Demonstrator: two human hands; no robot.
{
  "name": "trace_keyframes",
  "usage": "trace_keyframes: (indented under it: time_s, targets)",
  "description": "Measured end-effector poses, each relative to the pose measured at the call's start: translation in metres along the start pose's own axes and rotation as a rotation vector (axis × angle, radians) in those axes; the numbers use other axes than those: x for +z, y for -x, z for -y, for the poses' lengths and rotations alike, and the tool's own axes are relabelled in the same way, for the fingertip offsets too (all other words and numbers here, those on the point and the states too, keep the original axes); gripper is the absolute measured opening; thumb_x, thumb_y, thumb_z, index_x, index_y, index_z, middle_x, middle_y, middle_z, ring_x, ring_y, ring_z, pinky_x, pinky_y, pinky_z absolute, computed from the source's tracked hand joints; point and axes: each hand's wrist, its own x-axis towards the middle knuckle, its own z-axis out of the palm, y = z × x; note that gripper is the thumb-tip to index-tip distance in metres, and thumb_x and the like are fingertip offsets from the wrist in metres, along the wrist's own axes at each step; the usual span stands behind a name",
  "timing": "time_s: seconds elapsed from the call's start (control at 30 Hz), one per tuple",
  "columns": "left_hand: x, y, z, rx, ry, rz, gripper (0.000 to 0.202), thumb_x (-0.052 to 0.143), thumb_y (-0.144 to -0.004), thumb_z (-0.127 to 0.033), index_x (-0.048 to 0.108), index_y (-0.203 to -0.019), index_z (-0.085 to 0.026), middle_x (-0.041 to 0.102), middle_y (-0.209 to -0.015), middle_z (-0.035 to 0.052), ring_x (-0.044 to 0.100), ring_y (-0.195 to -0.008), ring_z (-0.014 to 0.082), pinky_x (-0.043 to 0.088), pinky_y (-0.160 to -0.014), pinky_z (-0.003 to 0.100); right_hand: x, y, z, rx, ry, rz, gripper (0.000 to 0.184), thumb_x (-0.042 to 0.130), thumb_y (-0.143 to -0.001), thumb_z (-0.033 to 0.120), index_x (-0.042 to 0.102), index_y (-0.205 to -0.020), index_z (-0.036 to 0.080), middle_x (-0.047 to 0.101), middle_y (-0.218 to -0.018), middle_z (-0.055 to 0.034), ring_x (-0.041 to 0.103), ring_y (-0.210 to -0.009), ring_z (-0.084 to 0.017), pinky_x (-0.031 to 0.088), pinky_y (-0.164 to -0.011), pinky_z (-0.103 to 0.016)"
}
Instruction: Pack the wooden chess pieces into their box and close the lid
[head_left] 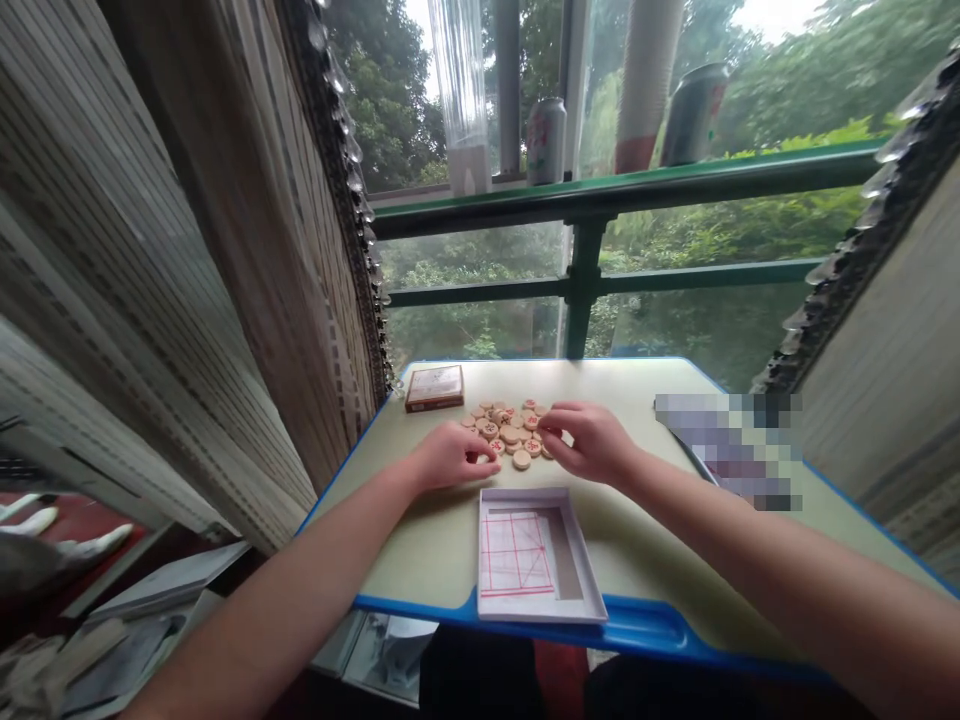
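Several round wooden game pieces lie in a loose heap on a small beige table with a blue rim. My left hand rests at the heap's left edge, fingers curled in against the nearest pieces. At the heap's right edge, my right hand has its fingers bent and pinched over the pieces there. Whether either hand holds a piece is hidden. An open white box tray with a red-lined folded paper board inside sits just in front of both hands, at the table's near edge.
A brown box lid lies at the table's far left corner. A blurred-out flat item lies at the right. Bamboo blinds hang close on both sides. Behind the table a green window rail carries two drink cans and stacked cups.
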Motion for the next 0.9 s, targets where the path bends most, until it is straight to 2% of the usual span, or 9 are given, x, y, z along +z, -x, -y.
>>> trace_keyframes:
  time_s: [0.17,0.3,0.4,0.5,0.63,0.77,0.9]
  targets:
    - [-0.002,0.001,0.001,-0.08,0.035,-0.03,0.02,0.058,-0.076,-0.023,0.075,-0.083,-0.015,0.061,-0.057,-0.0003,0.041,-0.049,0.0062,0.03,-0.049,0.019,0.022,0.003,-0.009,-0.029,-0.079,-0.029,0.019,0.05,-0.079,0.015,0.066,-0.069,0.017,0.058,-0.06,-0.0034,0.051,-0.059,-0.013,0.041,-0.057,-0.024]
    - [-0.006,0.003,-0.001,0.0,-0.105,-0.003,0.02,0.057,-0.076,-0.02,0.074,-0.086,-0.017,0.061,-0.058,-0.0015,0.04,-0.05,0.0064,0.03,-0.051,0.02,0.024,0.007,-0.02,-0.035,-0.075,0.069,0.018,0.053,-0.079,0.019,0.071,-0.077,0.017,0.063,-0.074,-0.0077,0.053,-0.07,-0.017,0.045,-0.064,-0.029]
    - [-0.007,0.003,-0.002,0.017,-0.181,0.023,0.021,0.057,-0.075,-0.022,0.073,-0.09,-0.02,0.06,-0.056,-0.0025,0.039,-0.048,0.0067,0.029,-0.05,0.021,0.021,0.007,-0.023,-0.019,-0.066,0.192,0.018,0.056,-0.078,0.021,0.074,-0.081,0.022,0.066,-0.086,-0.0074,0.053,-0.084,-0.02,0.044,-0.08,-0.036]
    - [-0.005,0.003,-0.001,0.003,-0.181,0.032,0.024,0.059,-0.076,-0.026,0.072,-0.096,-0.021,0.061,-0.058,-0.0021,0.042,-0.049,0.0073,0.031,-0.051,0.02,0.021,0.006,-0.023,0.018,-0.054,0.252,0.016,0.06,-0.077,0.026,0.075,-0.084,0.027,0.065,-0.105,-0.0048,0.049,-0.103,-0.025,0.036,-0.093,-0.044]
    - [-0.003,0.003,0.0,0.008,-0.174,0.021,0.024,0.06,-0.078,-0.031,0.072,-0.095,-0.021,0.065,-0.064,0.0,0.048,-0.052,0.0087,0.033,-0.053,0.021,0.024,0.007,-0.026,0.045,-0.073,0.303,0.018,0.07,-0.07,0.037,0.075,-0.085,0.028,0.063,-0.111,-0.0045,0.044,-0.111,-0.029,0.034,-0.096,-0.046]
    - [-0.002,0.002,0.0,0.044,-0.113,0.049,0.026,0.057,-0.083,-0.035,0.07,-0.1,-0.021,0.071,-0.079,0.0029,0.057,-0.063,0.0107,0.038,-0.06,0.021,0.024,0.005,-0.026,0.045,-0.081,0.294,0.013,0.07,-0.071,0.037,0.075,-0.076,0.027,0.065,-0.108,-0.0037,0.045,-0.11,-0.028,0.034,-0.096,-0.044]
    - [-0.001,-0.001,-0.002,0.059,-0.162,0.038,0.032,0.046,-0.089,-0.034,0.069,-0.075,-0.016,0.063,-0.062,0.0013,0.05,-0.055,0.0089,0.034,-0.056,0.022,0.02,0.004,-0.021,0.027,-0.105,0.294,0.021,0.061,-0.08,0.034,0.074,-0.067,0.024,0.066,-0.104,-0.0039,0.047,-0.105,-0.025,0.035,-0.095,-0.043]
